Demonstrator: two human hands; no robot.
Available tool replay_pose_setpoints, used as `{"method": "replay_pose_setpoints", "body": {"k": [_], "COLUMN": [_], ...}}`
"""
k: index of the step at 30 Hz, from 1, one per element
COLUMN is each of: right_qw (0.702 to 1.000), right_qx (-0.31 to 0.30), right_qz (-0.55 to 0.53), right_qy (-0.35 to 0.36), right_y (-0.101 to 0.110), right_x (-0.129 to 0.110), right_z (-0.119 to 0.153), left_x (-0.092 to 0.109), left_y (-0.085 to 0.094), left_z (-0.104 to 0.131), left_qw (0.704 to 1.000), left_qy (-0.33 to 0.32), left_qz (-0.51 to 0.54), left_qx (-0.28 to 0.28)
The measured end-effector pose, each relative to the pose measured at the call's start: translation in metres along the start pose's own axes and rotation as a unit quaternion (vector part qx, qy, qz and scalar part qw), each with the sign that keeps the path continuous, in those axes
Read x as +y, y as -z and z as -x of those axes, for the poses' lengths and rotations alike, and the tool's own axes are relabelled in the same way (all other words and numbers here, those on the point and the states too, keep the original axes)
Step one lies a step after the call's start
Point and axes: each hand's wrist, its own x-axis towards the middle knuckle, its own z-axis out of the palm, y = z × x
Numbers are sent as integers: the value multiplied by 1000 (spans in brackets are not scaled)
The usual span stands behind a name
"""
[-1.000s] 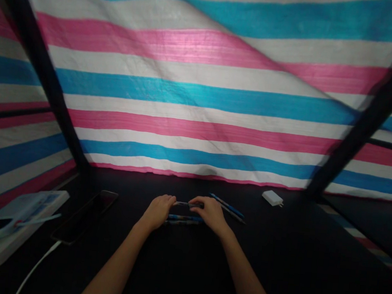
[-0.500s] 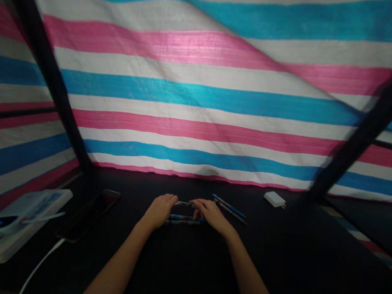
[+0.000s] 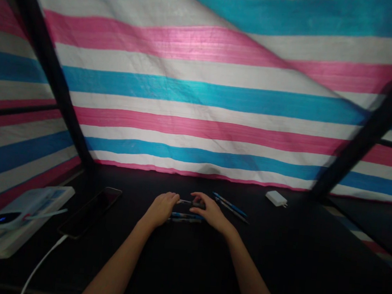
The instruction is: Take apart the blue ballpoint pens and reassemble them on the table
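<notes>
A slim pen, pale along its left part and dark at its right end, spans the gap between my two hands. My left hand is closed on the pale end, fingers bunched together. At the dark end is my right hand, its thumb and forefinger parted on either side of the pen; the other fingers are partly hidden. Just nearer to me, more pens, blue and dark, lie side by side on the black table. Right of my right hand lie a blue pen and a darker pen.
A white charger plug lies at the back right. To the left are a phone with a white cable, and a power bank on a white box. Black frame posts and striped sheeting enclose the table.
My right thumb and forefinger have spread apart, showing more of the pen's dark end. My left hand keeps its hold. The view has shifted slightly.
</notes>
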Motion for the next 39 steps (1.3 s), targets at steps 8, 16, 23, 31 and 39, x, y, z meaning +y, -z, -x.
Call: {"method": "replay_pose_setpoints", "body": {"k": [8, 16, 23, 31, 39], "right_qw": [999, 1000, 1000, 995, 999], "right_qx": [10, -11, -30, 56, 4], "right_qz": [35, -14, -2, 83, -20], "right_qy": [-19, 20, -2, -14, 37], "right_y": [2, -2, -2, 13, 3], "right_x": [-4, 0, -3, 4, 2], "right_z": [-2, -2, 0, -2, -1], "left_x": [2, 3, 0, -9, 2], "left_y": [2, 4, 3, 7, 4], "left_z": [0, 0, 0, 1, 0], "left_qw": [1000, 1000, 1000, 998, 1000], "left_qy": [-2, -8, 0, 58, 4], "left_qz": [-12, -11, -12, -8, 5], "left_qx": [-21, -21, -22, 6, -23]}}
